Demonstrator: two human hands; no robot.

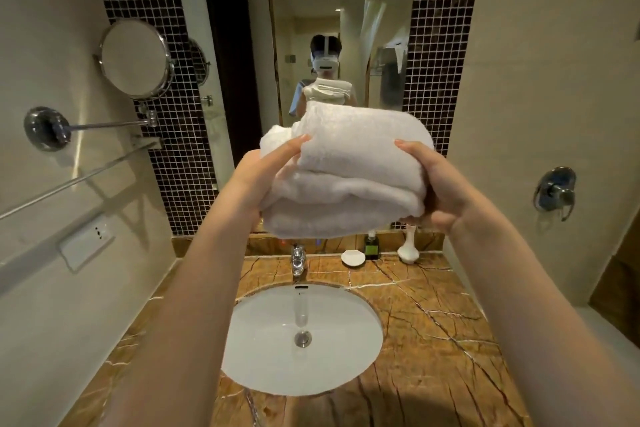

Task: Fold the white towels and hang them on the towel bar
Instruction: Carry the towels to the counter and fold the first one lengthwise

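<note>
- Head view shows us the white towels [346, 177] as a thick folded bundle. It is held up in the air above the tap [298, 258] and the back edge of the surface [433, 340], in front of the wall mirror [311, 11].
- Our left hand [263, 173] grips the bundle's left end and our right hand [441, 184] grips its right end, each wrapped round the stacked layers.
- We cannot tell whether the bundle is one towel or several.
- We judge it soft, bulky and fairly light. Terry like this is not slippery, but it sags and springs open, so the layers would likely slide apart if one end were let go.
- We would hold it at both ends, pinching all the layers together, and support the underside until the fold lies over a bar.
- On the left wall runs a long rail [69, 184]. It may be the towel bar, though we cannot tell it from the edge of a glass shelf. A ring [554, 192] hangs on the right wall.
- The surface is brown veined stone with a white sink [263, 350] set in it. Along its back edge, right of the tap, stand a soap dish [352, 257], a dark bottle [371, 246] and a white vase [408, 250].
- A round mirror [135, 59] is fixed to the left wall, and dark mosaic tiles [440, 45] flank the wall mirror.
</note>
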